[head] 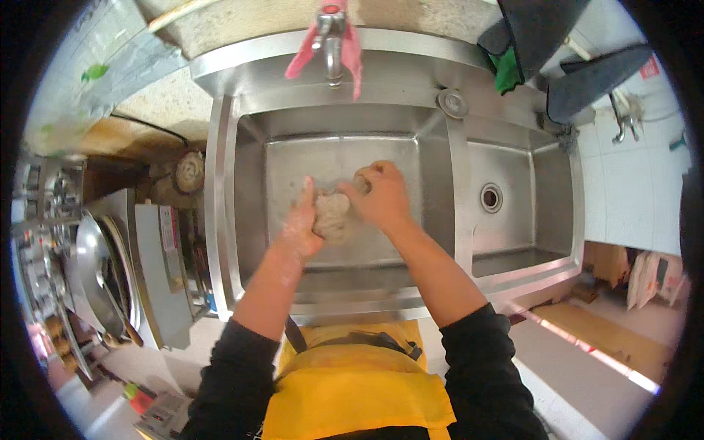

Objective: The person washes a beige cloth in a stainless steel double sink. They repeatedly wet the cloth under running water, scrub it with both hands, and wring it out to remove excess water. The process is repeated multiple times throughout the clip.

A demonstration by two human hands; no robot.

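Note:
Both my hands are low in the large stainless-steel sink basin (pixel 297 124). Between them is a soft, greyish-beige lump (pixel 333 214); whether it is dough or wet cloth I cannot tell. My left hand (pixel 303 223) rests against the lump's left side, its fingers stretched out and the thumb apart. Pale residue or suds coat this hand and its wrist. My right hand (pixel 380 192) has its fingers curled round a greyish part at the lump's upper right. Motion blurs the fingertips and the lump's edges.
A metal faucet (pixel 333 49) with a pink cloth (pixel 300 58) overhangs the basin's back. On the rim lies a round drain strainer (pixel 453 103). A smaller basin (pixel 509 165) with a drain adjoins at right. Dark cloths (pixel 597 82) hang beyond. At left stands a wok (pixel 99 269).

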